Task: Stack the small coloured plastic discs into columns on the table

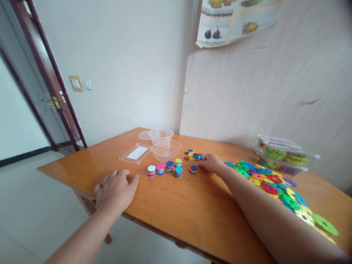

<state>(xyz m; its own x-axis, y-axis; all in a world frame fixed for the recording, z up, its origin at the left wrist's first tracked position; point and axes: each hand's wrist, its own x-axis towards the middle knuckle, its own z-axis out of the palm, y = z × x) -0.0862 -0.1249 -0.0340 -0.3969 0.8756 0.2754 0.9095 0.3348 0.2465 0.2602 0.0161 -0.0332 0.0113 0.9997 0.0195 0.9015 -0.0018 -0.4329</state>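
At the near edge of the table (176,211), the left hand (117,189) rests palm down, thumb apart from the loosely curled fingers, holding nothing visible. Large notched plastic discs (271,189) lie spread beyond the right forearm. Mid-table stand five stacks of small notched discs (169,167), topped white, pink, dark blue, light blue and yellow; a shorter, blue-topped stack (193,169) stands apart to their right. The right hand (211,163), fingers narrowed, meets loose small discs (190,155) just behind it; whether one is gripped cannot be told. Farther back: a clear lid (127,156) with a white label (137,152), any print illegible; two clear tubs (166,150); clear lidded boxes (283,150). Above hangs a fruit poster (233,22).
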